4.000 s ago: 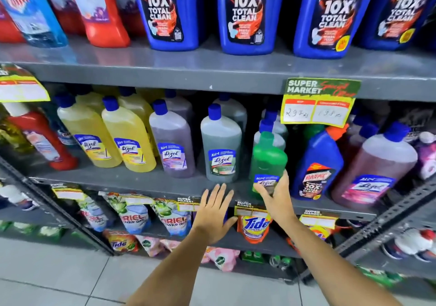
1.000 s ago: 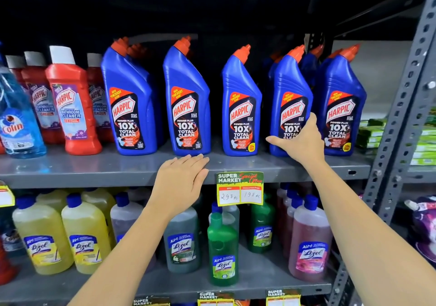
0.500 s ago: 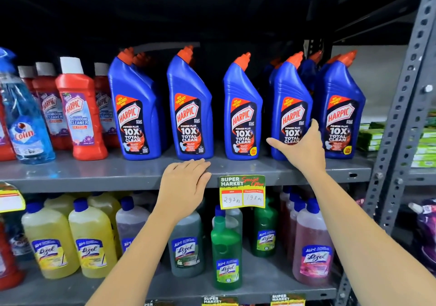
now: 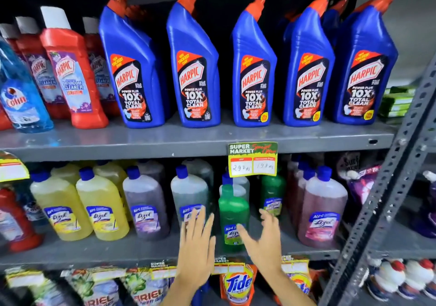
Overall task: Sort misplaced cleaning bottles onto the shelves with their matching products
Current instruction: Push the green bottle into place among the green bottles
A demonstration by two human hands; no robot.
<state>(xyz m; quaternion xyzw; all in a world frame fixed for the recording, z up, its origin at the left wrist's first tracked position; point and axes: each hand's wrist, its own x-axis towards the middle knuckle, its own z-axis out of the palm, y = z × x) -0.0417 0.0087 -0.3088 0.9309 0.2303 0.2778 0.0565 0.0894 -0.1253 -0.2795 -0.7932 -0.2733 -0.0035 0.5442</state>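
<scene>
Two bare hands reach toward a grey metal middle shelf [image 4: 118, 249] of floor cleaner bottles. At about six o'clock, the left hand [image 4: 197, 246] is spread flat with fingers released, in front of a grey-tinted Lizol bottle [image 4: 188, 194]. Just to its right, at five o'clock, the right hand [image 4: 265, 242] is open too, fingers loose, holding nothing. Between both hands stands a small green Lizol bottle [image 4: 232, 209], upright at the shelf's front edge; contact cannot be told. Yellow Lizol bottles [image 4: 80, 201] stand at eight o'clock, pink ones [image 4: 323, 206] at four. Above, across twelve o'clock, blue Harpic bottles [image 4: 193, 69] line the upper shelf [image 4: 165, 140], with a price tag [image 4: 252, 159] hanging below.
</scene>
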